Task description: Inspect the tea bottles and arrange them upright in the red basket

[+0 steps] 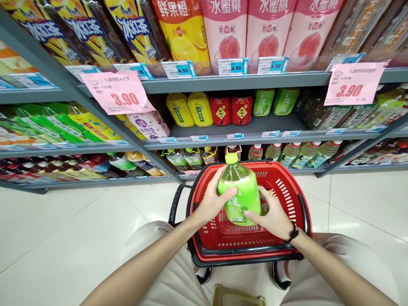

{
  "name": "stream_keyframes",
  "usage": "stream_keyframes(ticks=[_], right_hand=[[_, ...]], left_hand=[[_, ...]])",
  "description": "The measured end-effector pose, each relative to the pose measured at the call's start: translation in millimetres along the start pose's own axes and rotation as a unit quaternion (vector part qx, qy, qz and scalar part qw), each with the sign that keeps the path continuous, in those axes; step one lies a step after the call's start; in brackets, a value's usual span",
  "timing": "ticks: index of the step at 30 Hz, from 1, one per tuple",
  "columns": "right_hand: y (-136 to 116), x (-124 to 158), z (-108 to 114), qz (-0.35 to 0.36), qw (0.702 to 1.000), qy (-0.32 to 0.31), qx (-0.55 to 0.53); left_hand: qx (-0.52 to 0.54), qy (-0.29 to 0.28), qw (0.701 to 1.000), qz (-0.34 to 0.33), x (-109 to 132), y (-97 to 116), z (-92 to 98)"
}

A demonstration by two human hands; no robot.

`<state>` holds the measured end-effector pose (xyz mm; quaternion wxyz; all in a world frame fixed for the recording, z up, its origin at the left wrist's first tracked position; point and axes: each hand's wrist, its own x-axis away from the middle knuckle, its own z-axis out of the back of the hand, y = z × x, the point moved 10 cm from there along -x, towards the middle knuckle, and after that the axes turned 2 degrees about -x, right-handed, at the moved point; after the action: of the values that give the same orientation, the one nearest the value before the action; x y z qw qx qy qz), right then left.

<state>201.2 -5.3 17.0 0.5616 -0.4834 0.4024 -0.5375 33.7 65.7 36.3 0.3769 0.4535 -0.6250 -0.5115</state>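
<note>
Between both palms I hold a large green drink bottle (242,199) with a lime-green cap, tilted slightly, above a shopping basket. My left hand (218,193) wraps the bottle's left side, its thumb lying across the label. On the lower right side, my right hand (270,214) grips it with the thumb on the front; a black band circles that wrist. The red shopping basket (204,250) with black handles stands on the floor between my knees. Something small inside it is mostly hidden behind the bottle and my right hand.
Shelves (191,85) of drinks stand ahead. Yellow, red and green bottles (219,111) line the middle shelf, with juice cartons (225,34) above. Pink price signs (116,92) hang from the upper shelf edge. A low stool-like object (237,296) is partly visible below the basket.
</note>
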Motion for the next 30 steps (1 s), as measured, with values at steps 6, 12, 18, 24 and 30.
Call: stream_keyframes(ticks=[6, 12, 18, 24, 30], right_hand=[[14.8, 3.3, -2.6, -0.034, 0.978, -0.038, -0.204], [38.9, 1.4, -24.9, -0.214, 0.917, -0.022, -0.336], [59.4, -16.8, -49.9, -0.21, 0.858, -0.051, -0.466], [94.4, -23.6, -68.9, -0.261, 0.838, -0.077, -0.474], [123.6, -49.9, -83.7, -0.276, 0.839, -0.093, -0.46]], left_hand=[[0.007, -0.076, 0.996, -0.038, 12.7, 21.4, -11.0], [-0.053, -0.075, 0.994, -0.06, 24.7, 29.4, -8.3], [-0.232, -0.109, 0.94, -0.226, 35.3, 34.4, -21.9], [-0.251, -0.083, 0.931, -0.252, 36.9, 32.6, -26.8], [-0.282, -0.018, 0.935, -0.215, 23.5, 28.9, -19.6]])
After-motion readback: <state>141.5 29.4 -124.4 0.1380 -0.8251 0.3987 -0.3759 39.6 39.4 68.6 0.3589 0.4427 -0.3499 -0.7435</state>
